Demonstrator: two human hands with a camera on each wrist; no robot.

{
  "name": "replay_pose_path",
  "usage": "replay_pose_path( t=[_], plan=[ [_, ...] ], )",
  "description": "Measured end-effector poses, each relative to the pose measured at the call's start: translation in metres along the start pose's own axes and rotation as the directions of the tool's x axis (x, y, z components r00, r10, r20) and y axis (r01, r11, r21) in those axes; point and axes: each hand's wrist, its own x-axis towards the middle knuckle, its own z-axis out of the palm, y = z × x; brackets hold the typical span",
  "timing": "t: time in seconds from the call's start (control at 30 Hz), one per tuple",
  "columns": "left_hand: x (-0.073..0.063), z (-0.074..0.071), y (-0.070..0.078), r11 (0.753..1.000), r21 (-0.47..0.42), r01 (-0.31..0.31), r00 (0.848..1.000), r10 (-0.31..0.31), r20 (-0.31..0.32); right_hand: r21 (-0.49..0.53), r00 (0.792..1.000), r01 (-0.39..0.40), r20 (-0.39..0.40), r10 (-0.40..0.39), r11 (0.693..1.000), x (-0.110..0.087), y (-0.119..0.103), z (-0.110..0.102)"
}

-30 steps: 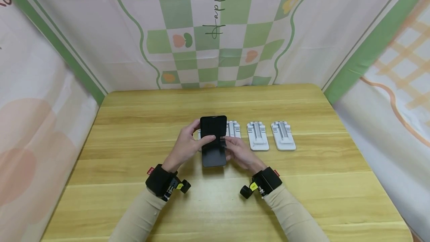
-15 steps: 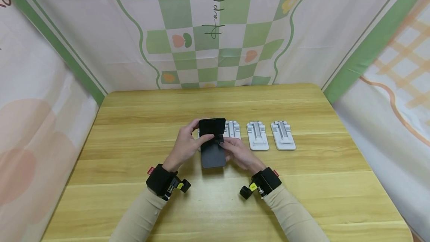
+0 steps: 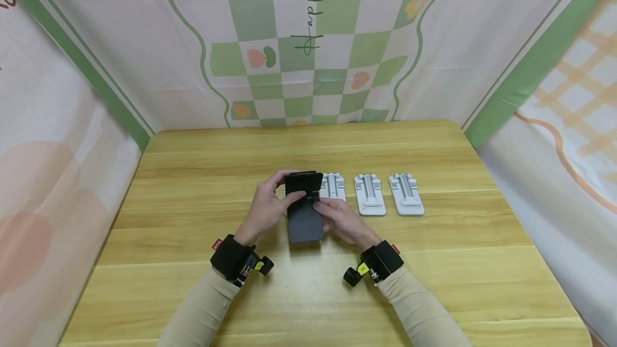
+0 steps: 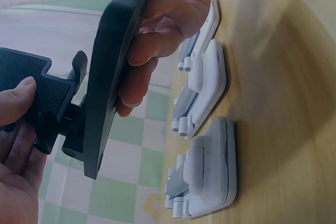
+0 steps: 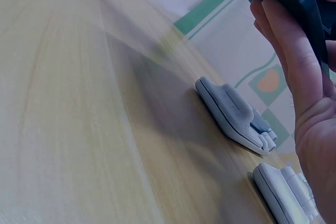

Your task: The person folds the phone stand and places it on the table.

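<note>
A black folding phone stand (image 3: 306, 225) is held between both hands above the middle of the table. My left hand (image 3: 265, 205) pinches its upper cradle plate, thumb on the face, fingers behind. With the thumb on top and fingers underneath, my right hand (image 3: 344, 219) grips the base near the hinge. The left wrist view shows the textured cradle plate (image 4: 52, 95) standing out at an angle from the base (image 4: 107, 77) on a short arm. In the right wrist view, fingers of the right hand (image 5: 299, 51) lie flat along the base's underside.
Several white folded phone stands lie in a row behind the hands. Two show fully, the middle one (image 3: 369, 195) and the right one (image 3: 407, 195); a nearer one (image 3: 332, 185) is partly covered by the black stand. A patterned cloth (image 3: 308, 90) hangs behind the wooden table (image 3: 193, 154).
The cradle plate has tilted relative to the base, its face looking shorter in the head view and its top edge lower. The base has shifted slightly toward the person. Both hands keep their hold.
</note>
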Motion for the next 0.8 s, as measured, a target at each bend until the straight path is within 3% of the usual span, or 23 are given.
replay_pose_path(
  t=[0.8],
  plan=[
    [0.0010, 0.0010, -0.0014, 0.999, 0.041, -0.020, 1.000, 0.021, -0.023, -0.029, 1.000, -0.017, -0.005, 0.017, 0.999, -0.0015, 0.0026, -0.0009]
  ],
)
